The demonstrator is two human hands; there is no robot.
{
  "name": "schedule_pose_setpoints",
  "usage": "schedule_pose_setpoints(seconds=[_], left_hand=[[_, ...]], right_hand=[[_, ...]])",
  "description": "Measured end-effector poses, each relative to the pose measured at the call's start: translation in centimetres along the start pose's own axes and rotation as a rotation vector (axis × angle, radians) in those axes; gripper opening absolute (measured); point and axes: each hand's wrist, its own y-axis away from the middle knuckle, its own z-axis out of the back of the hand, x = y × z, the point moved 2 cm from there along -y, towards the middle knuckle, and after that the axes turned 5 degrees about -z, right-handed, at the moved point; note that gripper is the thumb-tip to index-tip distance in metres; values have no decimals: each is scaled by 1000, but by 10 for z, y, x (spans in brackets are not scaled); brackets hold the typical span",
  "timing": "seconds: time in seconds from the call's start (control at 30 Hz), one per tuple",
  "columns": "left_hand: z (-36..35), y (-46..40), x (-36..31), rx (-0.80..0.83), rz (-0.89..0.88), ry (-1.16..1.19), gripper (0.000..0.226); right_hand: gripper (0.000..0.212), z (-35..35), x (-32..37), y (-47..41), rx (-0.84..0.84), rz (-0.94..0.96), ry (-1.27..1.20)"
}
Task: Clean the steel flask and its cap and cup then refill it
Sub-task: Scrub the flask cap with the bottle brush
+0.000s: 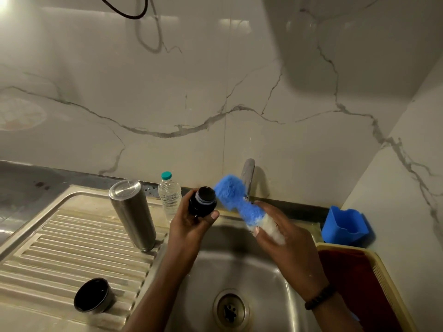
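The person stands over the sink (271, 279), and both hands are kept above the basin so that suds and drips fall into it rather than onto the counter. The left hand (191, 226) curls round the dark cap (202, 202), thumb on its near side, and tilts it so one end faces the right hand. The right hand (285, 238) grips the handle end of a fluffy blue brush (236, 200), with white foam under the fingers; the brush head reaches up and left until it sits just beside the cap, perhaps touching it (the fibres blur at that edge, so contact cannot be settled). That pairing suggests the cap is the piece being scrubbed now.

The steel flask (133, 214) stands mouth-down on the ribbed draining board (60, 255) to the left, probably so it can drain. Its cup (93, 295) sits mouth-up nearer on the same board, well apart from the flask. A small water bottle (169, 195) with a teal top stands against the far wall, just right of the flask, likely kept for the refill. The tap (248, 178) rises behind the brush. On the right are a blue holder (345, 226) and a yellow basket (388, 283) with red cloth in it.
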Motion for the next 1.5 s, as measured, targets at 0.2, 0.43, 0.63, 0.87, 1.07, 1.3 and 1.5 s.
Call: schedule_pose_setpoints(seconds=[0.2,0.43,0.63,0.87,1.07,1.3,1.5], left_hand=[[-3,2,-2,135,13,47,60],[-9,0,3,-12,126,255,55],[-10,1,5,4,149,250,53],[-4,0,5,23,99,148,58],[-3,3,3,14,68,97,58],[-5,6,9,-49,97,161,56],[-3,5,10,-66,95,200,48]], right_hand=[[42,6,14,-3,224,-180,-527],[43,5,2,4,95,-198,-370],[42,-2,-3,8,145,-216,-299],[52,1,-1,8,157,-112,-101],[54,0,-4,10,187,-28,86],[56,-3,-1,9,133,45,178],[54,-6,-5,12,192,36,96]])
